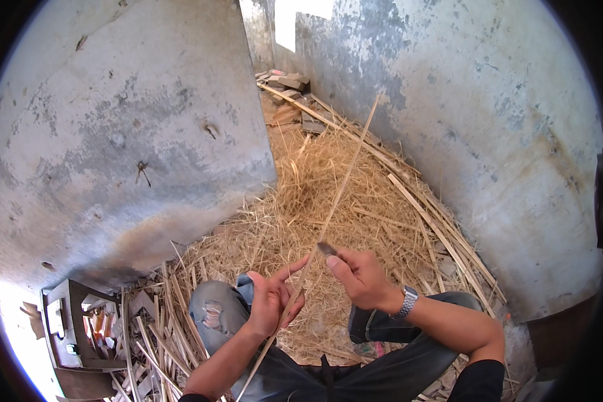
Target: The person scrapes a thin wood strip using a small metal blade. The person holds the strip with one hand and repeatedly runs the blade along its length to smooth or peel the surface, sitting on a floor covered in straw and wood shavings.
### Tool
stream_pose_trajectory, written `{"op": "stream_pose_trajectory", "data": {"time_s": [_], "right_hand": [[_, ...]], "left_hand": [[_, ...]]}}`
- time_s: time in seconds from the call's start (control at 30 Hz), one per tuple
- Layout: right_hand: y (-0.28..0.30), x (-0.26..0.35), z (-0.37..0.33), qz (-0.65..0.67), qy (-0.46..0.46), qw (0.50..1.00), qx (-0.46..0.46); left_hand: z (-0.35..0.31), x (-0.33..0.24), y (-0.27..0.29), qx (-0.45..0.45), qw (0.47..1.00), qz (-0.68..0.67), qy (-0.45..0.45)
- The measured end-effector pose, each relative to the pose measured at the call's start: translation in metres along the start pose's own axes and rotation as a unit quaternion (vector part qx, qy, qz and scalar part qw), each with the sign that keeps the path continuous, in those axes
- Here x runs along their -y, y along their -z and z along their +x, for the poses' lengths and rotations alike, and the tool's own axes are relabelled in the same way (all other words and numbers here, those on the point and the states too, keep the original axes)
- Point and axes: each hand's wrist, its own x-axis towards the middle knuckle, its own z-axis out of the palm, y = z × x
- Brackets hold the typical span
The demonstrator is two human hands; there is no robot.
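A long, thin bamboo strip (340, 191) slants from the far right of centre down past my left side. My left hand (269, 305) holds it across the fingers, index finger stretched along it and thumb raised apart. My right hand (365, 278) is closed around a small knife (326, 248). Its short dark blade pokes out past the thumb, at or very near the strip; contact is unclear. The knife's handle is hidden in the fist. Both hands are above my bent legs in dark jeans (402, 362).
Straw-like shavings (315, 181) cover the floor ahead. Long bamboo slats (442, 234) lie along the right wall (489, 134); more strips (174, 315) lie at my left. A worn wall panel (127, 134) rises at left, above a dark frame (67, 335). Bricks (291, 82) are stacked far off.
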Motion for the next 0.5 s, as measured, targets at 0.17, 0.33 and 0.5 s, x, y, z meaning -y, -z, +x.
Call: {"op": "stream_pose_trajectory", "data": {"time_s": [0.17, 0.33, 0.5], "right_hand": [[0.006, 0.025, 0.002, -0.040, -0.054, 0.997, 0.021], [-0.017, 0.008, -0.009, -0.058, 0.001, 0.998, 0.017], [-0.009, 0.014, -0.003, -0.002, -0.016, 0.999, 0.029]], "left_hand": [[0.000, 0.000, -0.011, -0.042, 0.988, 0.149, -0.003], [0.003, 0.008, -0.019, -0.058, 0.964, 0.258, -0.027], [0.001, 0.007, -0.017, -0.069, 0.952, 0.296, -0.045]]}}
